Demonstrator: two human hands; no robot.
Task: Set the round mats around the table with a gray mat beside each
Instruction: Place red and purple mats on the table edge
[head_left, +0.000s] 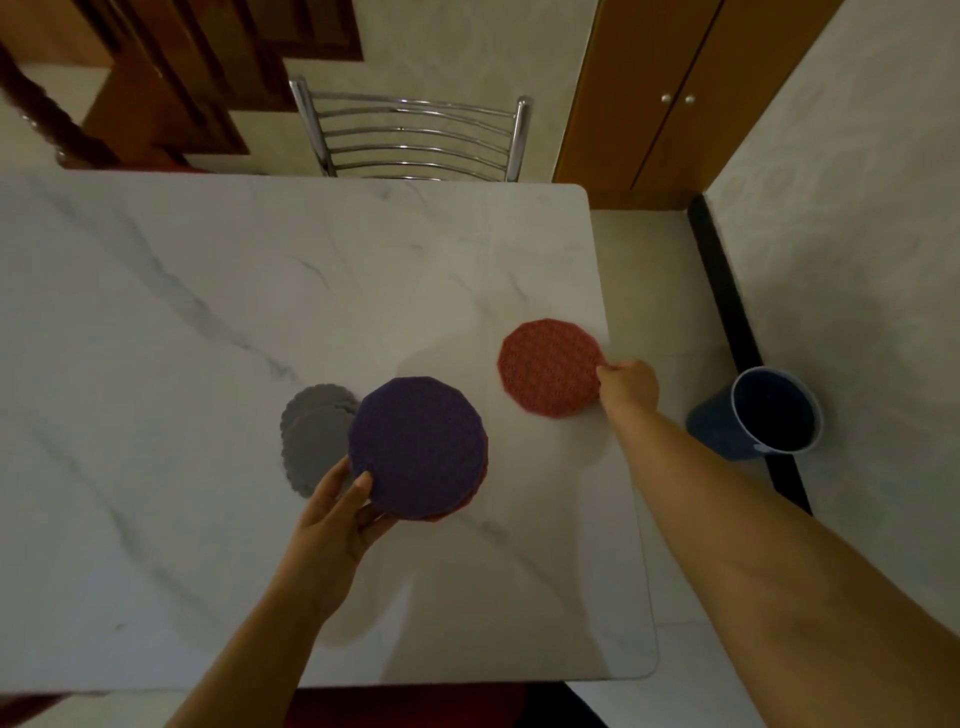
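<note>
A red round mat (549, 367) lies flat near the right edge of the white marble table (208, 312). My right hand (628, 387) pinches that mat at its right rim. My left hand (337, 512) grips a small stack of round mats from below, with a purple mat (418, 447) on top and a reddish one peeking out underneath. A pile of gray scalloped mats (314, 441) rests on the table just left of the stack, partly hidden by it and by my fingers.
A chrome-backed chair (413, 137) stands at the table's far side. A dark blue bucket (763, 413) sits on the floor to the right of the table. A wooden cabinet (670, 93) is at the back right.
</note>
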